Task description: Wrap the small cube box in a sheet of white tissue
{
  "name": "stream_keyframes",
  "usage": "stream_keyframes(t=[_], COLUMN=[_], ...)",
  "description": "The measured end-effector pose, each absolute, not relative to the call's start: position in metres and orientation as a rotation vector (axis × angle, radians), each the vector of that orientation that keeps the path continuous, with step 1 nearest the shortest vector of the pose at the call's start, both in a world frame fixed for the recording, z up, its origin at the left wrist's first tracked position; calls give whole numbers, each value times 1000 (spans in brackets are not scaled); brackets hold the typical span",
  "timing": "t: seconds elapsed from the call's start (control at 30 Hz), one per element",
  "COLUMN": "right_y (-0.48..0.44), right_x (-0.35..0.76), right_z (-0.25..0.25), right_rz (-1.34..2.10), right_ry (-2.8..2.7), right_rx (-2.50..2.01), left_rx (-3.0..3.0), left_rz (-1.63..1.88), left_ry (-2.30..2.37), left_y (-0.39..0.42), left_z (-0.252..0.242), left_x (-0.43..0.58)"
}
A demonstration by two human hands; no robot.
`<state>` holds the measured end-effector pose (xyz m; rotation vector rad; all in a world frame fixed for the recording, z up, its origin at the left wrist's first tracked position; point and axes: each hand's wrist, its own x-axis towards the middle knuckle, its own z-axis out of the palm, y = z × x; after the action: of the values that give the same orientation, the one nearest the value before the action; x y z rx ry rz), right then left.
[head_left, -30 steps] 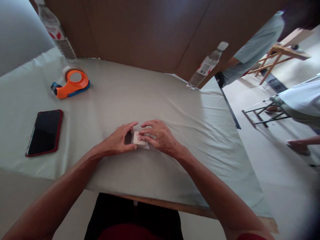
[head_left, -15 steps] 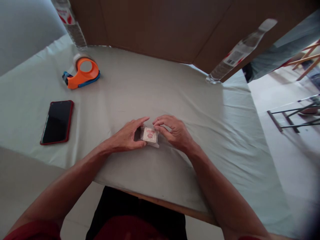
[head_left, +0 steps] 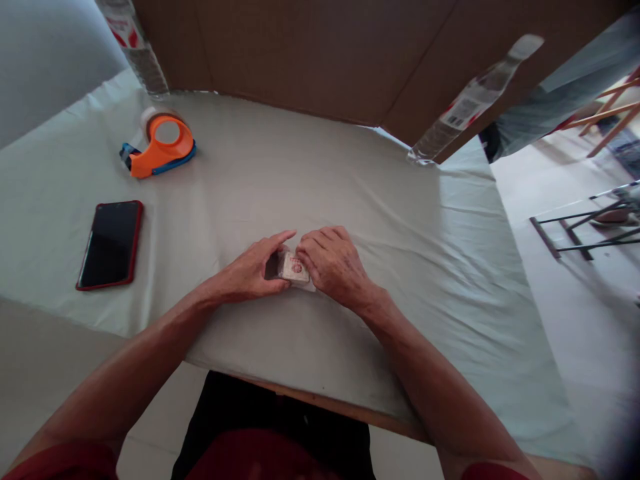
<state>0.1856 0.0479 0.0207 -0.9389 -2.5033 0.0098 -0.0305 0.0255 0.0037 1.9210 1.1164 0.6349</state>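
Observation:
A small square cream-coloured packet (head_left: 296, 268) with a red print on top and clear plastic wrap about it rests on the cloth in front of me. My left hand (head_left: 257, 268) curves round its left side; the thumb touches the near corner and the forefinger sticks out past the far side. A dark gap shows between that palm and the packet. Over the packet's right end, my right hand (head_left: 330, 263) has its fingers bent and pressed together at the edge. Its thumb and whatever it pinches are hidden beneath.
An orange and blue tape dispenser (head_left: 163, 145) and a red-cased phone (head_left: 111, 243) lie to the left. Two clear bottles, one left (head_left: 145, 63) and one right (head_left: 467, 107), stand against a brown cardboard panel (head_left: 300, 60). The cloth-covered table (head_left: 280, 340) ends close to my body.
My right hand has moved left onto the packet's right end, its fingers now covering part of the top. The left hand keeps its place round the packet. The whole view has shifted slightly.

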Motion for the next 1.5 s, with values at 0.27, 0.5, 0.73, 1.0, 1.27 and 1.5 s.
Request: stream_keyframes(t=[0.27, 0.5, 0.73, 1.0, 1.27, 1.5], right_y=[51, 57, 59, 54, 23, 35], right_x=[188, 194, 197, 197, 178, 170], right_z=[20, 27, 34, 38, 54, 23], right_rz=[259, 412, 611, 590, 605, 681], right_ry=[-2250, -1999, -1793, -1637, -2261, -2159], right_rx=[-1104, -1163, -1177, -1114, -1309, -1556], left_rx=[1911, 1747, 1550, 1208, 1000, 811], left_rz=[845, 757, 726, 791, 906, 916], left_ry=[978, 954, 949, 1148, 1178, 975], left_y=[25, 22, 23, 28, 34, 33], left_z=[-5, 2, 13, 16, 8, 13], left_x=[-28, -28, -29, -21, -26, -20])
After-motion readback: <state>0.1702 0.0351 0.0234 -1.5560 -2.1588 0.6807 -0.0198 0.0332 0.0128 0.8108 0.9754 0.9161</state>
